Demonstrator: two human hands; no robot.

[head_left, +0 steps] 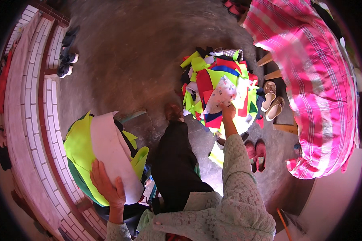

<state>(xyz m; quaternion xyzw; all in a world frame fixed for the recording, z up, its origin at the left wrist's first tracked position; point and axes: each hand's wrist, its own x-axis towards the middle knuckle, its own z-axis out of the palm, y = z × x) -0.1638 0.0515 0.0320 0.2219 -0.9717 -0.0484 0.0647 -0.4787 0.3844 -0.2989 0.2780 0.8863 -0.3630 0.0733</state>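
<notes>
My left hand [108, 186] lies flat, fingers stretched out, on a pale pinkish-white cloth piece [110, 148]. Beneath that cloth are neon yellow cloth [77, 142] and dark green cloth, stacked beside my left leg. My right arm reaches forward to a large heap of fabric scraps [203, 80] on the floor. There my right hand [228, 110] grips the edge of a white scrap with a small floral print [222, 93]. Neon yellow, red, blue, black and white pieces make up the heap.
A pink checked cloth [309, 80] drapes over wooden-legged furniture at the right. Beige shoes [274, 108] and red shoes [260, 154] stand near the heap. Dark shoes [66, 64] sit by the white-tiled ledge [32, 108] at left. My black-clad leg [175, 160] extends between the two piles.
</notes>
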